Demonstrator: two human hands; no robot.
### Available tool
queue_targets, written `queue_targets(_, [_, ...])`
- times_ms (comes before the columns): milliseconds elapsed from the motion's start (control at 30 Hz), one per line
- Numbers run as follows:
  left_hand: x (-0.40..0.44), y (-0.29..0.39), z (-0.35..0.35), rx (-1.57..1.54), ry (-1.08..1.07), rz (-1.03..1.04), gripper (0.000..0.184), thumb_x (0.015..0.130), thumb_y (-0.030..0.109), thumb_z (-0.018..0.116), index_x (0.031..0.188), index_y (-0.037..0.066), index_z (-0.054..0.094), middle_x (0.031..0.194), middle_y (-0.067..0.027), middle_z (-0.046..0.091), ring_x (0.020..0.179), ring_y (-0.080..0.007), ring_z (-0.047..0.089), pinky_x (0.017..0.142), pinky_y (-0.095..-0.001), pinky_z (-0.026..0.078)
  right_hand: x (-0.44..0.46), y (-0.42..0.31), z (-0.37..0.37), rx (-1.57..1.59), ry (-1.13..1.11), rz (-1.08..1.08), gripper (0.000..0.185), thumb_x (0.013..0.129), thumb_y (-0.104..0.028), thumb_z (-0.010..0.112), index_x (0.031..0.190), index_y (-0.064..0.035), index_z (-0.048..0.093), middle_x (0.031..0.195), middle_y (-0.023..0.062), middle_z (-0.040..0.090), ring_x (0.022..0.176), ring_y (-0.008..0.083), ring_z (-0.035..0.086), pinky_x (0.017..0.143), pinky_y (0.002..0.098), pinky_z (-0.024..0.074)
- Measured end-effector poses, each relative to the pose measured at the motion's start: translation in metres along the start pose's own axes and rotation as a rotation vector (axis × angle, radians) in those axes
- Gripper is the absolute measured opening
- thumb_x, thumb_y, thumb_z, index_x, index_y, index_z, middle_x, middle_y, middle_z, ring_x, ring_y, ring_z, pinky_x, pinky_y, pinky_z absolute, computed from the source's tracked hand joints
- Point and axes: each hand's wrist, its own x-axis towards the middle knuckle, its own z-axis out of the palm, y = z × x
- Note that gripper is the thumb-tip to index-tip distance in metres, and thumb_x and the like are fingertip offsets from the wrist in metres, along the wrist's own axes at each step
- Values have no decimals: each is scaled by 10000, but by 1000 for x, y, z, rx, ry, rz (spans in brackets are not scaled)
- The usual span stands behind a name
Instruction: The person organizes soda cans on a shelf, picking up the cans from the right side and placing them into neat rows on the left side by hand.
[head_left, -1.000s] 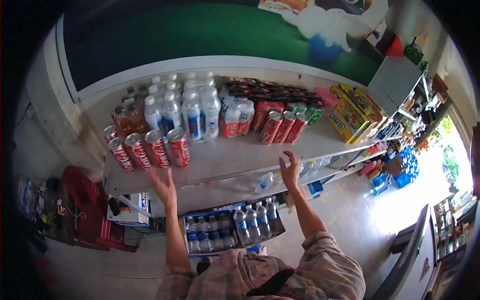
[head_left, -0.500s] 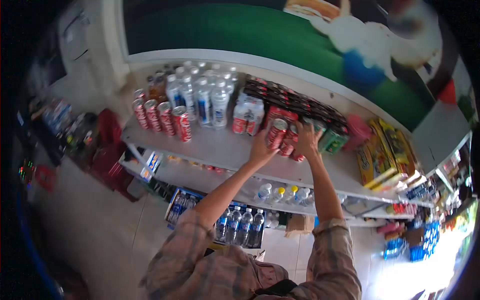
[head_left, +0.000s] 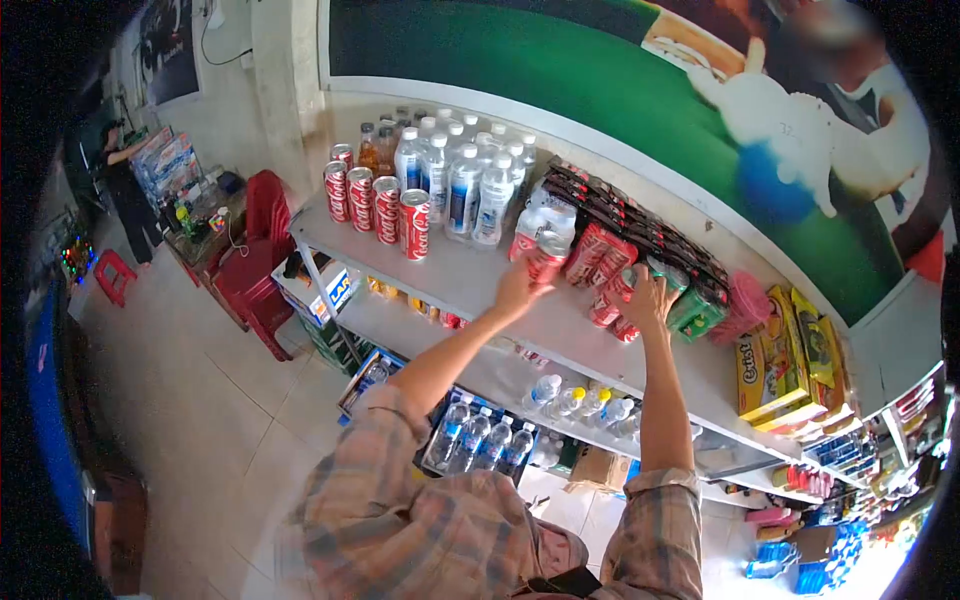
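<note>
Handling cans seems the step in hand: I see the left hand [head_left: 516, 291] gripping a red soda can [head_left: 548, 257] at two o'clock; the right hand [head_left: 649, 299], at three, curls by other red cans [head_left: 604, 309], grip unclear. Any lift calls for firm fingers.

Red cans [head_left: 415, 225] read "Coca-Cola"; a yellow box [head_left: 772, 372] shows "Crist".

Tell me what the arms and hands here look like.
The left grip and right grip are human hands, with no gloves or cables visible. The left sleeve and right sleeve are plaid, in muted beige, pinkish and grey; both end near the elbows, the right cuff folded back.
</note>
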Motion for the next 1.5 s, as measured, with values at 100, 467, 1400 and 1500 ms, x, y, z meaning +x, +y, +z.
queue_targets(100, [3, -2, -66, -33, -6, -132, 560, 663, 207, 743, 1091, 22, 433, 939, -176, 585, 852, -345, 578, 727, -416, 454, 0, 0, 7, -11, 23, 2, 670, 630, -488, 703, 1166, -181, 445, 1054, 107, 571, 1073, 285, 464, 927, 602, 224])
queue_targets(467, [9, -67, -126, 80, 179, -108, 600, 664, 240, 737, 1119, -5, 431, 983, -204, 571, 910, -369, 559, 770, -417, 444, 2, -10, -4, -41, 18, 38, 661, 621, -486, 708, 1141, -151, 477, 1052, 110, 582, 1047, 308, 482, 933, 594, 228])
queue_targets(1400, [-7, -117, -120, 0, 135, 14, 807, 733, 234, 699, 1325, -40, 225, 1284, -274, 365, 1168, -404, 392, 978, -419, 331, 39, -226, 28, 432, -128, -107, 744, 564, -396, 789, 1155, -71, 475, 987, 188, 611, 930, 331, 591, 792, 404, 469])
queue_targets(1500, [-6, -118, -121, -20, 119, 15, 807, 737, 232, 692, 1330, -40, 218, 1282, -278, 363, 1172, -403, 387, 981, -418, 323, 39, -231, 34, 466, -63, -124, 724, 559, -396, 794, 1135, -88, 482, 948, 171, 618, 898, 330, 598, 770, 409, 472])
